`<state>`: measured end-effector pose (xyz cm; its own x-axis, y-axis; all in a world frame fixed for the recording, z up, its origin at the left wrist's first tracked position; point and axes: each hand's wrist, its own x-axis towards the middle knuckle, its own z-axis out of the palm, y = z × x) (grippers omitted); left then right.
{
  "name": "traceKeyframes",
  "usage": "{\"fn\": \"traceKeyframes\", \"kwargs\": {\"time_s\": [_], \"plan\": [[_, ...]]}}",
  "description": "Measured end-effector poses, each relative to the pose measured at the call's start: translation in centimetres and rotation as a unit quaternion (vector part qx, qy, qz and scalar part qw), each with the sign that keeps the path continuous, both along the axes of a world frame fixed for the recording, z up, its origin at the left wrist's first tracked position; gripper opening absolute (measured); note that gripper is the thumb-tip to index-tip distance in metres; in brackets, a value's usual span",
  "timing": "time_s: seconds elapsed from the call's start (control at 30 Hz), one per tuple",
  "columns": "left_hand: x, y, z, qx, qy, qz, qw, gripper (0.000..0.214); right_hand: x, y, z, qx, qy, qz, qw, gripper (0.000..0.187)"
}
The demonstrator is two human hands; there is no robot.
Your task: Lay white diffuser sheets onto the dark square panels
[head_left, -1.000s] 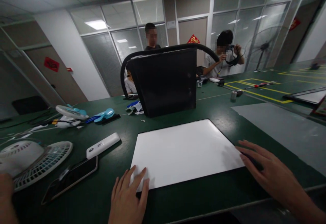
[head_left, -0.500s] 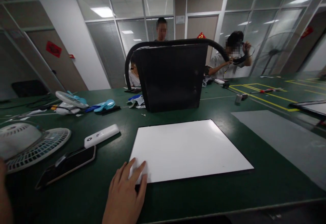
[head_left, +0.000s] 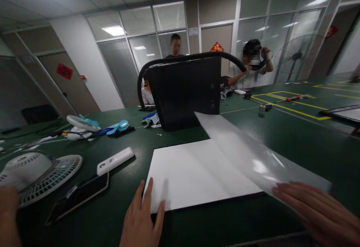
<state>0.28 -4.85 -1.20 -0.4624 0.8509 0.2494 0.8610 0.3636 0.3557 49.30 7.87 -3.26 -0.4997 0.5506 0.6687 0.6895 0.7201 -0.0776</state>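
Note:
My left hand [head_left: 143, 217] rests with spread fingers on the near left corner of a white flat panel [head_left: 182, 175] with a thin dark edge. Held by its near edge, a translucent plastic sheet [head_left: 242, 145] is in my right hand [head_left: 315, 209], whose fingers lie together over it; the thumb is hidden. The sheet slants across the panel's right part, and its far corner overlaps the view of a black box-shaped object [head_left: 188, 89] behind. Glare shows on the sheet.
On the green table [head_left: 174, 232], a phone [head_left: 78, 198], a white power bank [head_left: 115, 160] and a white fan [head_left: 56, 175] lie left. Another person's hand [head_left: 8, 209] is by the fan. A person [head_left: 250, 67] sits across. Yellow tape lines [head_left: 292, 108] mark the right side.
My right hand has come into view. The plastic sheet, which lay flat on the table to the right, has moved left over the panel. My left hand stays at the corner.

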Motion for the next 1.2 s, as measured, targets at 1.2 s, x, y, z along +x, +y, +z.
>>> {"fn": "traceKeyframes", "kwargs": {"time_s": [1.2], "plan": [[0.0, -0.3, 0.4, 0.034, -0.003, -0.028, 0.999, 0.060, -4.5, 2.7, -0.1, -0.060, -0.065, -0.017, 0.996, 0.050]]}}
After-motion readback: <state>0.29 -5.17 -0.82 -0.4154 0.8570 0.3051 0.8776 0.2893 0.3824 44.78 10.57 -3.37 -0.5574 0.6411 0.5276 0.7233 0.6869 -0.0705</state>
